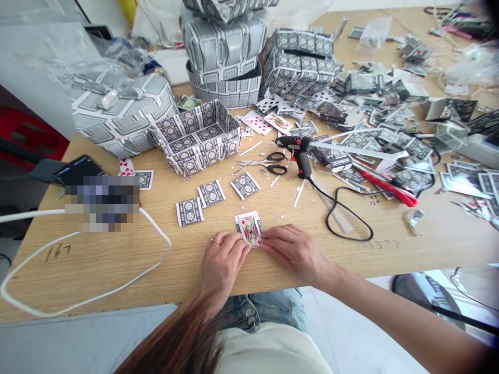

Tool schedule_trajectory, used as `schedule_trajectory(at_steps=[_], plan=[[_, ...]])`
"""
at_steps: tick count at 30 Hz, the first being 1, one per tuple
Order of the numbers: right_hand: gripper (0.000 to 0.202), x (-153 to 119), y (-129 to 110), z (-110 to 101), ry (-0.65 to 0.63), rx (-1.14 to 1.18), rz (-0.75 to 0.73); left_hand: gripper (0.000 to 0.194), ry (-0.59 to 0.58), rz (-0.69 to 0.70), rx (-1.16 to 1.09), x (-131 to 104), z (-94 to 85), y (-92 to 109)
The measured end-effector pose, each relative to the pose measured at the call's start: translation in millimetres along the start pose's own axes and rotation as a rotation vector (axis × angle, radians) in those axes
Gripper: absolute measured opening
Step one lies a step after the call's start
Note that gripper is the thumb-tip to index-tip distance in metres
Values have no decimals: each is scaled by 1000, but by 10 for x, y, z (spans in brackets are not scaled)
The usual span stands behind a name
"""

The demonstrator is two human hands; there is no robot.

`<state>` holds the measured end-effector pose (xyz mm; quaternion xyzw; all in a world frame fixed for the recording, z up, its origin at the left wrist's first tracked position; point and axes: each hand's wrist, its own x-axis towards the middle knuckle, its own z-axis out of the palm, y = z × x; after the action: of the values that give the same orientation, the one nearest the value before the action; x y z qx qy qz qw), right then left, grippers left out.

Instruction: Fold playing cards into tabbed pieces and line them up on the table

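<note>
A playing card [250,231] with a red-and-yellow court figure lies at the table's front edge, its far part overlapping another card. My left hand [224,259] pinches its left near corner, a ring on one finger. At the right near corner, the fingertips of my right hand [298,254] are closed on the same card. Just beyond lie three folded cards with patterned backs: one on the left [189,212], one in the middle [211,194] and one on the right [245,185].
An open basket of woven cards [198,137] stands beyond the folded cards, near black scissors [268,164] and a glue gun [298,153] with a looping cord. Finished-looking card boxes [125,111] stand behind. Scattered cards [366,104] cover the right side. A white cable [156,259] loops at left.
</note>
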<state>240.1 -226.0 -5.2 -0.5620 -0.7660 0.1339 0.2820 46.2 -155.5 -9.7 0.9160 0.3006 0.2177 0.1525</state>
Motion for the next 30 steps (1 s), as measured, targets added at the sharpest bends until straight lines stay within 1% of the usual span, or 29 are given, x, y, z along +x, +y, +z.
schedule_trajectory(at_steps=[4,7,11,13,15,18,21,24,25,27,30], plan=[[16,56,-69,-14,-18,113,232,8,-33,-126,38,12,-8,54],[13,114,-101,-31,-62,158,362,7,-58,-192,97,39,-20,83],[9,193,-101,-47,-106,97,486,10,-101,-235,161,73,-23,83],[17,224,-88,-54,-116,36,526,13,-108,-254,182,83,-16,71],[25,240,-71,-61,-137,-44,535,15,-91,-291,189,90,-4,58],[31,231,-40,-78,-161,-138,563,20,-70,-330,176,100,9,41],[37,207,2,-104,-137,-118,586,25,-78,-341,155,120,-1,33],[51,237,61,-128,-143,-27,494,25,-84,-329,109,141,-23,46],[51,268,82,-130,-147,13,454,24,-83,-324,92,142,-25,55],[41,352,122,-116,-131,61,401,22,-71,-320,65,129,-14,73],[21,480,165,-68,-92,22,400,19,4,-325,39,70,49,80]])
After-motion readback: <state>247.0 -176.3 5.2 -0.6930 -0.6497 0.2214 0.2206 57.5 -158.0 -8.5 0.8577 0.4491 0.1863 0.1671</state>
